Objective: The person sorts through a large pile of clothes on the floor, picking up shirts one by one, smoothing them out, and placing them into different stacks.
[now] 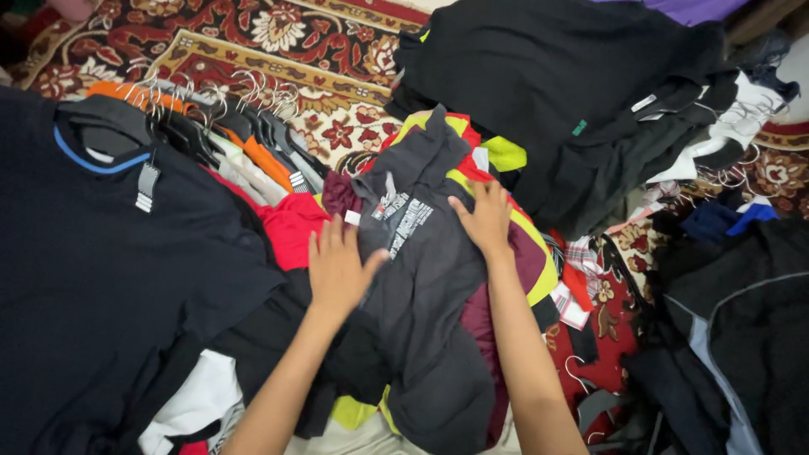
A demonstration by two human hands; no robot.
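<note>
On a heap of clothes, left hand [335, 268] and right hand [486, 221] lie flat, fingers spread, gripping nothing, pressing a dark grey garment [425, 295]. Garment tops the pile, over maroon and yellow-green pieces. Hangered shirts [219, 135] left; black stack [548, 84] behind, on patterned carpet [253, 42].

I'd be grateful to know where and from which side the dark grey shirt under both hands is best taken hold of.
Probably at its upper end, coming from the far side. The dark grey shirt lies spread lengthwise on the pile, with its bunched top raised and free. The left hand and right hand lie flat on its middle, where the cloth offers no fold to pinch.
</note>
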